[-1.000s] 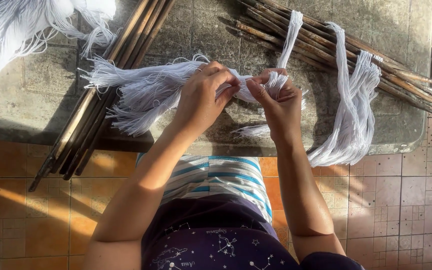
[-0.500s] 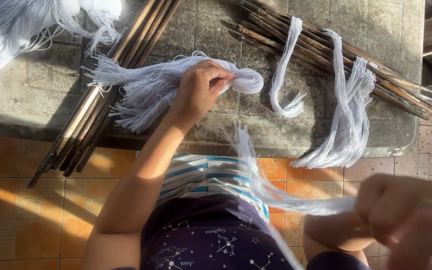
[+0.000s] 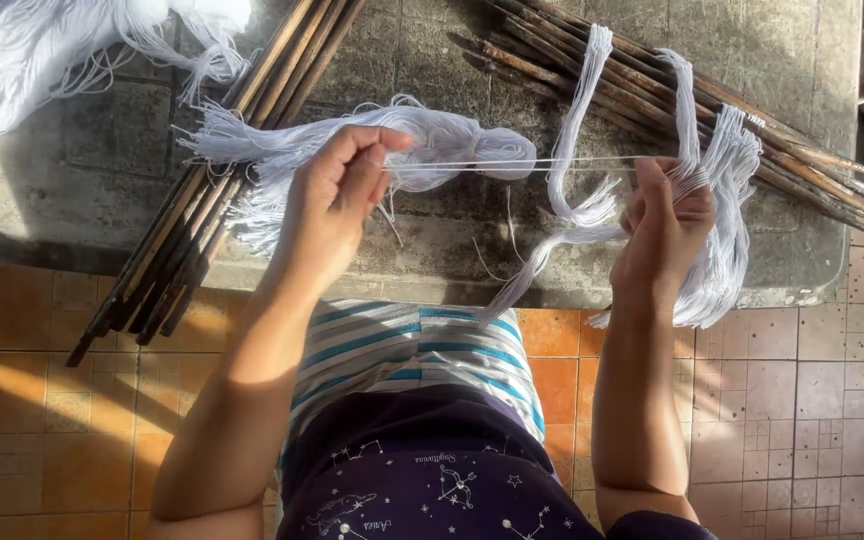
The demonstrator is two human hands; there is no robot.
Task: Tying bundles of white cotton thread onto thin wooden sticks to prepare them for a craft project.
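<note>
Grey stone slab (image 3: 432, 240) across the upper frame, two bundles of long brown wooden sticks (image 3: 222, 190) crossing it. White thread hank (image 3: 422, 140) at centre. Left hand (image 3: 337, 200) pinched on it. Right hand (image 3: 662, 225), centre right, fingers together, clamped on a thin taut white strand (image 3: 512, 164).

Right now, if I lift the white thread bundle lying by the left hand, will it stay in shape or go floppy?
Probably floppy: the white thread bundle sags in loose loops and frays at one end. It looks light, since similar hanks drape limply over the sticks. Loose strands may snag or tangle; one is stretched between the left hand and right hand.
</note>
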